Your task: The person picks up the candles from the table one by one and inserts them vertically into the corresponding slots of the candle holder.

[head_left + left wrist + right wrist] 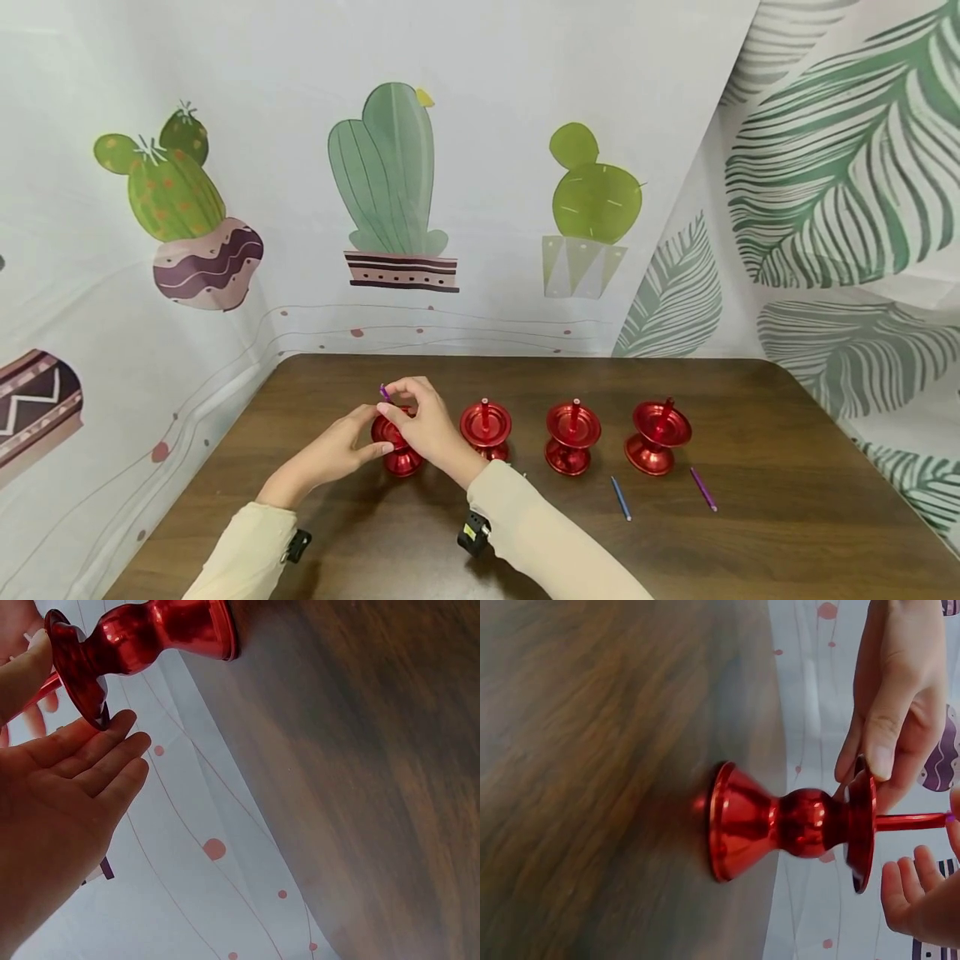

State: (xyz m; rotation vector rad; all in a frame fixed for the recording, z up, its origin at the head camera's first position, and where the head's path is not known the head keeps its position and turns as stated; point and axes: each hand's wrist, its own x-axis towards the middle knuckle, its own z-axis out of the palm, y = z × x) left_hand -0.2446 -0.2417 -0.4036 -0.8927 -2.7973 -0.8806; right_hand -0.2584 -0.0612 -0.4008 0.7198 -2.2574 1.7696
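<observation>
At the left end of a row stands a shiny red candle holder (403, 462), upright on the table, with a wide dish and a thin tube rising from its middle. My left hand (333, 450) holds the dish's rim, thumb on the upper side and fingers beneath, as the right wrist view shows. Above the tube, my right hand (431, 425) pinches a thin purple candle (385, 392) between thumb and fingertips. In the right wrist view a bit of purple shows at the tube's top, mostly hidden by fingers.
Three more red holders stand to the right: one (486, 425) beside my right forearm, another (573, 427), and the last (660, 433). A blue candle (621, 498) and a purple one (703, 490) lie in front. Behind the brown table (750, 417) hangs a printed cloth (495, 208).
</observation>
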